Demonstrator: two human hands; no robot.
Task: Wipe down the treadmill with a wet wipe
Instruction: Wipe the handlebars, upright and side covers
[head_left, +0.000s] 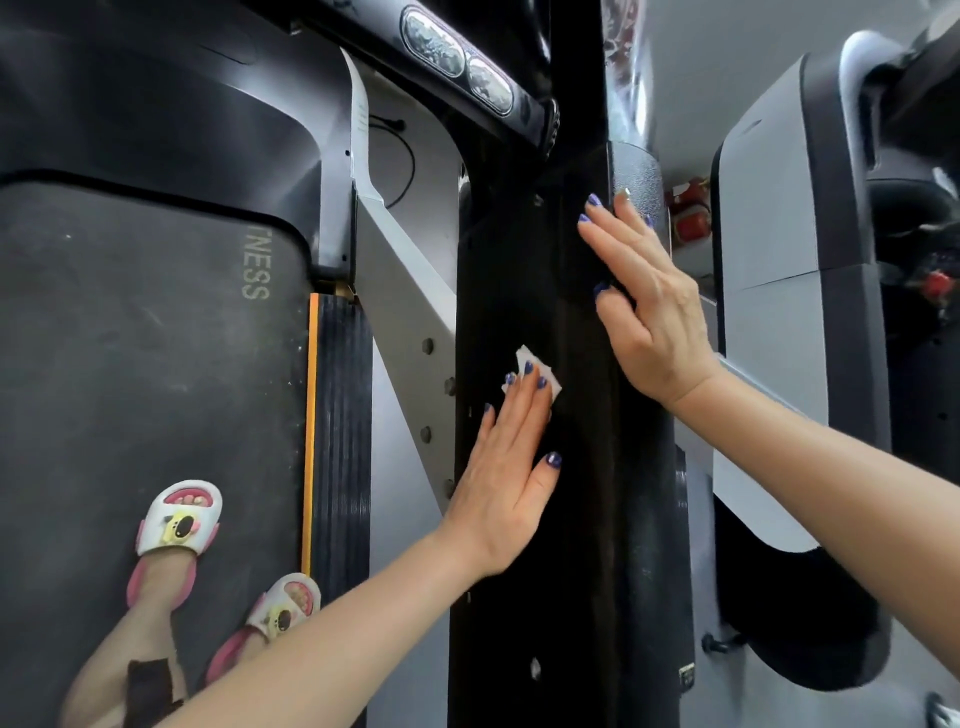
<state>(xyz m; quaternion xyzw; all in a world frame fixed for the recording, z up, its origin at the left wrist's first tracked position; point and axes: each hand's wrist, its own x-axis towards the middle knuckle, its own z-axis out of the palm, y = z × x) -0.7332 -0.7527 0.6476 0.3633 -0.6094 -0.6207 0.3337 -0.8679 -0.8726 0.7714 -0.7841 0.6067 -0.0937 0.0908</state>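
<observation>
The left hand (506, 483) lies flat with straight fingers on the black upright post (545, 519) of the treadmill (156, 338), pressing a small white wet wipe (540, 371) against the post under its fingertips; the grip is released, not clenched, so only pressure keeps the wipe in place. The right hand (649, 306) sits higher on the same post, its fingers also straight and spread over the post's outer edge, holding nothing. The likeliest slip, as I judge it, is the wipe bunching or sliding out from under the fingertips on the next stroke, since just a folded corner shows past the nails and nothing pinches it; it would then drop beside the post toward the ribbed side rail (340, 415). A second risk is footing: the person stands in loose slippers (176, 525) on the belt left of the post while leaning both hands on it, so a hard push could shift their balance. Most of the wipe is hidden under the fingers, so its size and how dirty it is cannot be told. The post is very dark and shows little detail, making wiped and unwiped areas impossible to separate, and its base and top are cut off. The console (457, 57) above the post is only partly in view.
</observation>
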